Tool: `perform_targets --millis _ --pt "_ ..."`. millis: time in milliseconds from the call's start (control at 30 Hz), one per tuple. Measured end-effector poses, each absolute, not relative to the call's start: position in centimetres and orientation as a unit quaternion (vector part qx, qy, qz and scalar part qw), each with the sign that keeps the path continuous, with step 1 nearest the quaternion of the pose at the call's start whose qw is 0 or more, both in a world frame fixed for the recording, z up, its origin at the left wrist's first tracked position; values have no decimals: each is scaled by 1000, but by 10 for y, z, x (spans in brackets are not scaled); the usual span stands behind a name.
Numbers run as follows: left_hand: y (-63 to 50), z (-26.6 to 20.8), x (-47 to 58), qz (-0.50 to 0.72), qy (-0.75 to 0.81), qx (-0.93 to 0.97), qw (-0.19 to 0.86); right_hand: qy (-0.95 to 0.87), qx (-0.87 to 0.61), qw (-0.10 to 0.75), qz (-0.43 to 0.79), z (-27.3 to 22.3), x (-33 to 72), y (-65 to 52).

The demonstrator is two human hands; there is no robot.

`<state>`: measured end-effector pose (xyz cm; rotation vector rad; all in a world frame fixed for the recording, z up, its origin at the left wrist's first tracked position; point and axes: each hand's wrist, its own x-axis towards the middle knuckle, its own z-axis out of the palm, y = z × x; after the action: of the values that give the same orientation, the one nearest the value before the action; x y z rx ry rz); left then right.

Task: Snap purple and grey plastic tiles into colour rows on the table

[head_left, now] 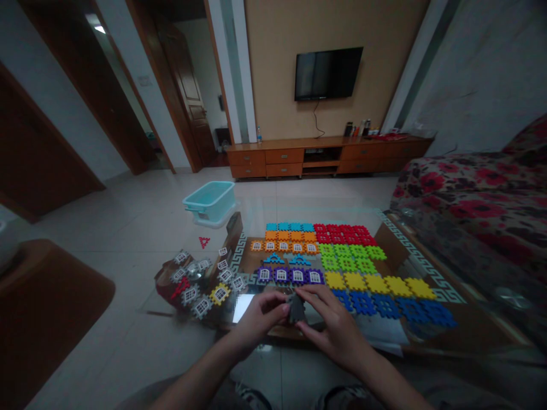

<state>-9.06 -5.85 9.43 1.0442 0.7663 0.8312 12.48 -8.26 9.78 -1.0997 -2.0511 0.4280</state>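
Head view, sorted stock: beyond your fingers the glass worktop [427, 267] carries colour-grouped tiles in rows — purple window tiles [289, 275], orange tiles [290, 236], red tiles [344, 233], green tiles [348, 257], yellow tiles [378, 283], blue tiles [387, 304]. Unsorted, by my judgement: the loose grey window tiles [199, 279] lying left of your fingers. In hand: a dark grey tile [296, 308], pinched between your left hand [260, 316] and right hand [335, 322], fingers closed on it.

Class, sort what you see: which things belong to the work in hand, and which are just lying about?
In hand:
left hand
right hand
grey tile held between both
sorted coloured tiles
loose window tiles
glass table

Lying about:
turquoise basin
television
wooden cabinet
floral sofa
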Motion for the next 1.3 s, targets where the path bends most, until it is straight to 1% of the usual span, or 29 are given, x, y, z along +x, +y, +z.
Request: perform_targets --millis 200,433,667,1033,1300 --pt "-62 102 -92 356 304 389 794 -792 -415 408 185 103 124 -83" --pt "-63 96 -91 339 288 349 825 -798 -406 408 178 105 123 -85" --pt "-63 94 -90 341 305 344 820 -808 -391 410 162 104 124 -84" --pt "-63 94 -88 332 305 357 818 -809 -387 406 174 108 122 -86" --pt "-65 92 -89 311 271 363 836 -803 -398 409 172 109 121 -86"
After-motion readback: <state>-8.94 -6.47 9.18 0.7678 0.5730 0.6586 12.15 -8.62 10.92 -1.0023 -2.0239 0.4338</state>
